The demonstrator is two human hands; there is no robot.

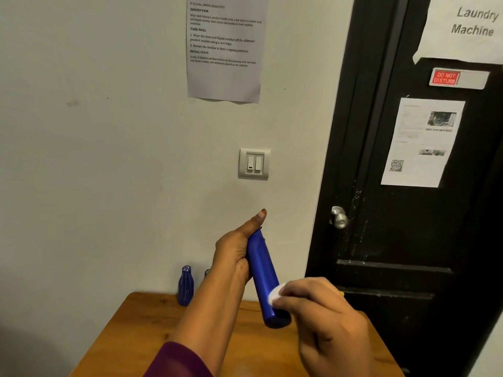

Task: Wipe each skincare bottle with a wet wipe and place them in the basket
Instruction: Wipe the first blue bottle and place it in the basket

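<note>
My left hand (235,250) grips a blue tube-shaped skincare bottle (263,270) near its flat upper end, holding it tilted in the air above the wooden table (130,330). My right hand (324,319) pinches a white wet wipe (275,293) and presses it against the lower part of the tube, close to its dark cap. A small blue ribbed bottle (186,285) stands upright at the back of the table by the wall. Just right of it, the top of another bottle (206,272) peeks out behind my left forearm. No basket is in view.
The table stands against a pale wall with a light switch (254,164) and a taped paper sheet (224,47). A black door (408,227) with a metal knob (339,217) and several notices stands just right of the table.
</note>
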